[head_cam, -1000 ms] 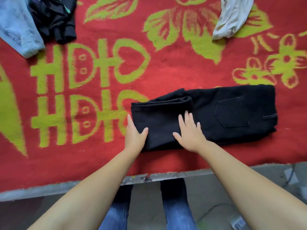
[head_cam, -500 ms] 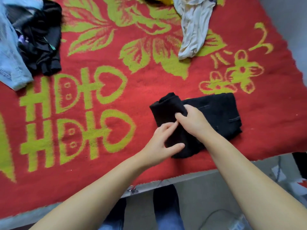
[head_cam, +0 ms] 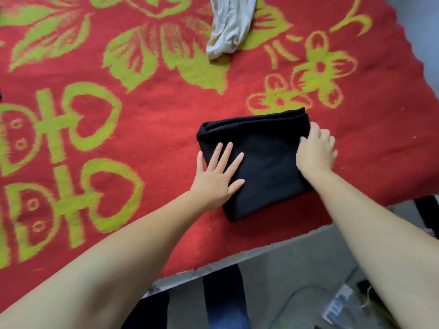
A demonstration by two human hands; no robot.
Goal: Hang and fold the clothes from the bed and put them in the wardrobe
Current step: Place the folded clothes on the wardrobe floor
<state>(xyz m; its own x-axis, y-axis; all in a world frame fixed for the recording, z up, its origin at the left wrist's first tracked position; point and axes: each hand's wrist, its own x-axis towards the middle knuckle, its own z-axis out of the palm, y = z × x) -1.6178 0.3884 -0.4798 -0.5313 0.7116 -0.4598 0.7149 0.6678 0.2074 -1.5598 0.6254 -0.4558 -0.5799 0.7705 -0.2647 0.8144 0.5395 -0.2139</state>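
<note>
Nearest, the left hand (head_cam: 217,178) lies flat, fingers spread, pressing the folded black fabric trousers (head_cam: 257,162) near the front edge of the red bed blanket with yellow-green flowers (head_cam: 152,96). The right hand (head_cam: 316,154) curls over the bundle's right edge, gripping it; its fingertips are hidden underneath. A second ago the trousers lay longer with a pocket showing; now they form a compact square, likely ready for the wardrobe, which is out of view. Farther off, a crumpled pale grey garment (head_cam: 229,27) is cut off at the top.
</note>
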